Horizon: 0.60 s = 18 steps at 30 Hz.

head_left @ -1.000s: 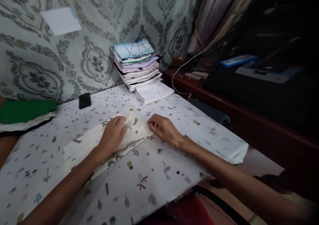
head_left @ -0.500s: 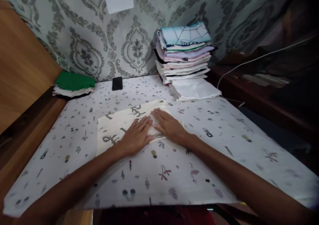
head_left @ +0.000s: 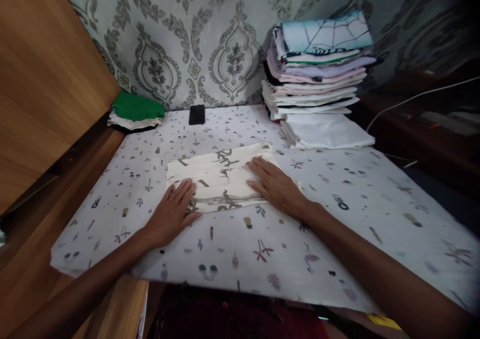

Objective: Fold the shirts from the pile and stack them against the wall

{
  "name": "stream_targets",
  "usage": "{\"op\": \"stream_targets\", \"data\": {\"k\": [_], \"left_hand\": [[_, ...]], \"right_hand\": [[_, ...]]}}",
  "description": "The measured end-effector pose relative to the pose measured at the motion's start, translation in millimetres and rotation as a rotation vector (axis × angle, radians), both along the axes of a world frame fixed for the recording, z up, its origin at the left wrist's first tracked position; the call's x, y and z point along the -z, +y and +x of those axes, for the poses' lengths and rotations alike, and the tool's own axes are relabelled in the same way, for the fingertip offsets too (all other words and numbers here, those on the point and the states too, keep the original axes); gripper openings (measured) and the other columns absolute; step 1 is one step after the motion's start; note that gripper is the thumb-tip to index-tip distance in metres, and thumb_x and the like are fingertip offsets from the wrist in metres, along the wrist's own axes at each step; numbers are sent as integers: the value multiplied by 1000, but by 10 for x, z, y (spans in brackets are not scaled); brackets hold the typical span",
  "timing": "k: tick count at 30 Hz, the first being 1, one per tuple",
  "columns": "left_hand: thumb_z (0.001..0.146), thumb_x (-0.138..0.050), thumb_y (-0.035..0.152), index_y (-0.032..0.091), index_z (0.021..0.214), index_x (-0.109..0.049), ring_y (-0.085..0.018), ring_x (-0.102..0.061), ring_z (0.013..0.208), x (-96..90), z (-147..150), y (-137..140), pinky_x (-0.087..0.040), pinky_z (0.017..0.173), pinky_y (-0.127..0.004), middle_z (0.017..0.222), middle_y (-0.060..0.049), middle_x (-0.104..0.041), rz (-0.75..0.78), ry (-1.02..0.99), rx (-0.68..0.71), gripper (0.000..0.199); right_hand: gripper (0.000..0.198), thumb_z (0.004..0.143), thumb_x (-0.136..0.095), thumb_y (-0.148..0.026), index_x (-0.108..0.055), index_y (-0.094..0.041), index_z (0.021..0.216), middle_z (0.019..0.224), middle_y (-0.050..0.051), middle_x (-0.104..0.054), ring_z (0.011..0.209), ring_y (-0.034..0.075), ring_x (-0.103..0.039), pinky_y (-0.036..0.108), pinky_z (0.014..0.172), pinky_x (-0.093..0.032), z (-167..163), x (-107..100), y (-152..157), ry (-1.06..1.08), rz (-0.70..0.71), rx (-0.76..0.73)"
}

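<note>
A cream folded garment [head_left: 215, 174] with dark lettering lies flat on the table in front of me, long side running left to right. My left hand [head_left: 170, 214] rests palm down on its lower left corner, fingers stretched. On its right end lies my right hand [head_left: 275, 184], also flat with fingers extended. Neither hand grips the fabric. The garment's corners under both palms are hidden, so its exact kind cannot be told.
Behind, to the right, rises a tall stack of folded clothes [head_left: 315, 84], with a white folded cloth [head_left: 330, 131] in front. A green folded cloth [head_left: 138, 106] tops a small pile at the back left. A black phone-like object [head_left: 197, 114] lies on the patterned tablecloth [head_left: 240, 249].
My left hand has slid left across the garment to its lower left corner. My right hand stays on the right part. The view has turned somewhat left.
</note>
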<state>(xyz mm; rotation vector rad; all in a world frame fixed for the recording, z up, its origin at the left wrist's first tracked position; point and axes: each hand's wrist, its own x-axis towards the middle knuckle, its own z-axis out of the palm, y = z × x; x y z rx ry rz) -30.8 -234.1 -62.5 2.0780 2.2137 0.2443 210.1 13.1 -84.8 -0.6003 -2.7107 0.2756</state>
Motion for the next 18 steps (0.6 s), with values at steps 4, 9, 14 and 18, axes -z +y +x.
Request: {"op": "stream_targets", "data": {"k": [4,9,14,18], "left_hand": [[102,-28,55,24,150,-38,-25,-36,147,-177,-277,-53,-33,119,-43,161,-9,-36,68,-205,-122,58],[102,-24,49,19,143,-47,-25,-43,142,-316,-521,167,-34,118,-43,153,-11,-47,214,-220,-242,55],[101,-24,52,18,155,-28,-27,-18,153,-109,-474,385,-18,123,-49,165,-11,-24,10,-90,-215,64],[100,-25,54,18,155,-30,-27,-15,154,-31,-522,388,-16,123,-49,166,-11,-23,-49,-118,-205,66]], "right_hand": [[62,102,-30,-53,-40,-17,151,158,15,-39,148,30,-32,51,119,-33,0,-7,-5,-17,18,8],[62,102,-28,-53,-43,-14,148,156,17,-41,148,28,-32,49,119,-34,-5,-13,-16,-19,56,10],[58,103,-31,-49,-47,-13,146,154,18,-44,147,28,-34,48,119,-35,-9,-4,-10,-3,73,0],[53,101,-38,-46,-49,-16,144,151,17,-47,144,30,-39,53,115,-39,22,-21,6,48,52,-8]]}}
